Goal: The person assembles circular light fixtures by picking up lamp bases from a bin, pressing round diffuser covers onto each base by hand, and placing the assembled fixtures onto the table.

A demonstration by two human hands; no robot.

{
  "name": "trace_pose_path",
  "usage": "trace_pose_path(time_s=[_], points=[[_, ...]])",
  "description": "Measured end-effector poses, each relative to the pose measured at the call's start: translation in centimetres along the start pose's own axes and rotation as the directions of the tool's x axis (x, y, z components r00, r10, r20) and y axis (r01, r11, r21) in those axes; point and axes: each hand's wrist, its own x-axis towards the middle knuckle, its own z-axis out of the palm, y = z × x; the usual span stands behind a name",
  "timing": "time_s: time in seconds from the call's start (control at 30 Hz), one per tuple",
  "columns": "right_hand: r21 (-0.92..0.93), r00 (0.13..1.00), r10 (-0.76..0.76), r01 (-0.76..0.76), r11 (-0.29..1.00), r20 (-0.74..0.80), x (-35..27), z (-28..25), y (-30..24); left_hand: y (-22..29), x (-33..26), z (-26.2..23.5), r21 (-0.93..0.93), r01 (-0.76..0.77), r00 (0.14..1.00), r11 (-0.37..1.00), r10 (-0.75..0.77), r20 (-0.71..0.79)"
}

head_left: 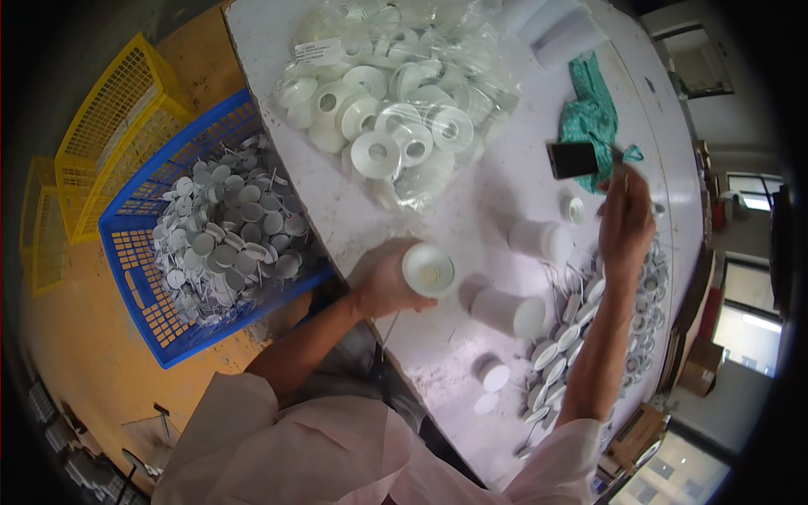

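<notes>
My left hand (389, 282) is closed round a white cup-shaped plastic part (418, 257), its round opening facing up; a thin cord hangs below that hand. Out to the right, my right hand (629, 220) has its fingers drawn together beside a black phone-like rectangle (572, 160) and a green patterned cloth (587, 118). Something small and thin seems to be at those fingertips, too blurred to name. Between my hands, white cylinders (509, 313) lie on the table, and a small white ring (572, 209) sits near the right wrist.
A clear bag of white funnel-shaped parts (374, 154) covers the table's far side. Left of the table edge stands a blue basket (139, 290) full of white discs with cords, with yellow crates (109, 126) beyond. Rows of white discs (551, 370) lie by my right forearm.
</notes>
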Motion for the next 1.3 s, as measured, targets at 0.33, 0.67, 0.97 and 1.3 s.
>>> trace_pose_path(time_s=[0.33, 0.67, 0.97, 1.3], points=[[0.303, 0.963, 0.257, -0.222, 0.927, -0.079, -32.4, -1.7, -7.1, 5.7, -7.4, 1.6, -0.500, 0.630, 0.742, 0.594, -0.271, 0.613], [0.254, 0.986, 0.074, -0.034, 0.967, -0.147, -39.4, -2.3, -7.8, 9.8, -14.2, 3.0, -0.252, 0.702, 0.547, 0.666, -0.279, 0.789], [0.191, 0.993, -0.058, 0.077, 0.979, -0.104, -41.5, -2.6, -7.4, 10.7, -15.5, 3.3, -0.031, 0.670, 0.448, 0.741, -0.371, 0.813], [0.214, 0.993, -0.077, 0.095, 0.972, -0.090, -42.3, -1.8, -6.9, 11.0, -15.3, 4.1, 0.069, 0.637, 0.419, 0.768, -0.420, 0.805]])
